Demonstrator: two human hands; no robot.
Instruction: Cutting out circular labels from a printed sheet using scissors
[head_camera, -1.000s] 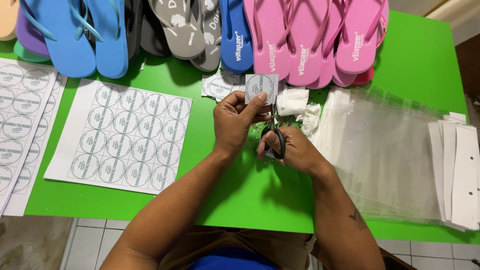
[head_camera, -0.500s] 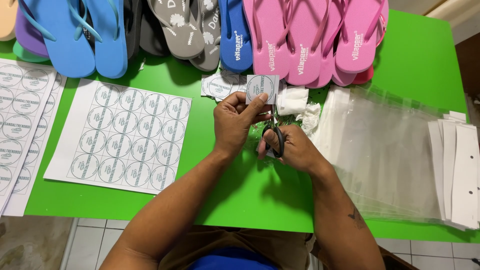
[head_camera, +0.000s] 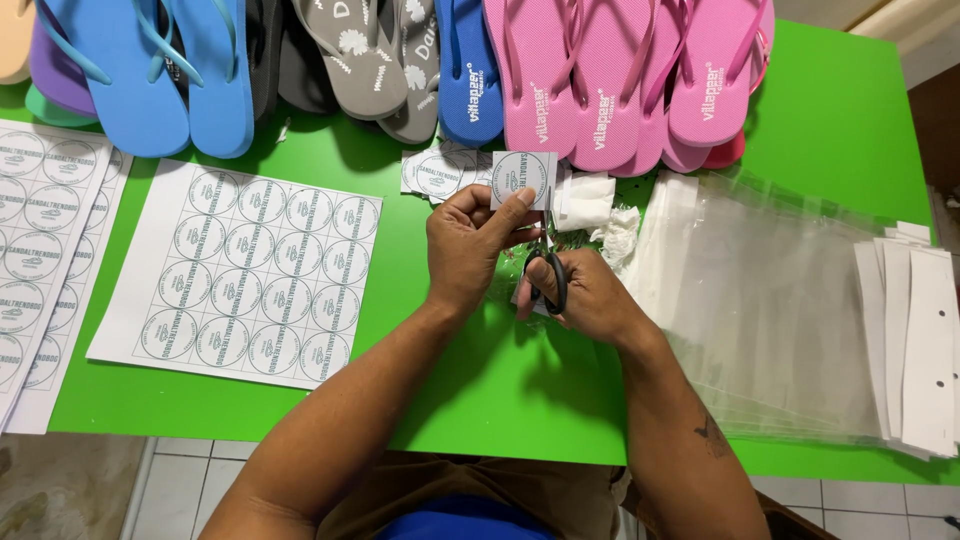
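A small square paper cutout (head_camera: 522, 178) with a round printed label on it is pinched between thumb and fingers of the left hand (head_camera: 470, 240), held up just above the middle of the green table (head_camera: 820, 110); black-handled scissors (head_camera: 549, 277) are gripped by the right hand (head_camera: 585, 295), fingers through the loops, blades tucked right under the cutout. Whether the blades are apart can't really be told. Not much free room is left: the far edge is lined with flip-flops, blue ones (head_camera: 160, 75) at left, grey ones (head_camera: 375, 60) in the middle, pink ones (head_camera: 640, 80) to the right. A white sheet of round labels (head_camera: 245, 272) is laid flat left of the hands, with more sheets (head_camera: 45, 250) hanging over the left edge. A stack of clear plastic bags (head_camera: 770, 310) is spread on the right, white card strips (head_camera: 915, 340) beside it at the right edge. Cut label squares (head_camera: 435, 172) and white paper scraps (head_camera: 590, 205) are bunched just behind the hands. Only bare green is seen along the near edge
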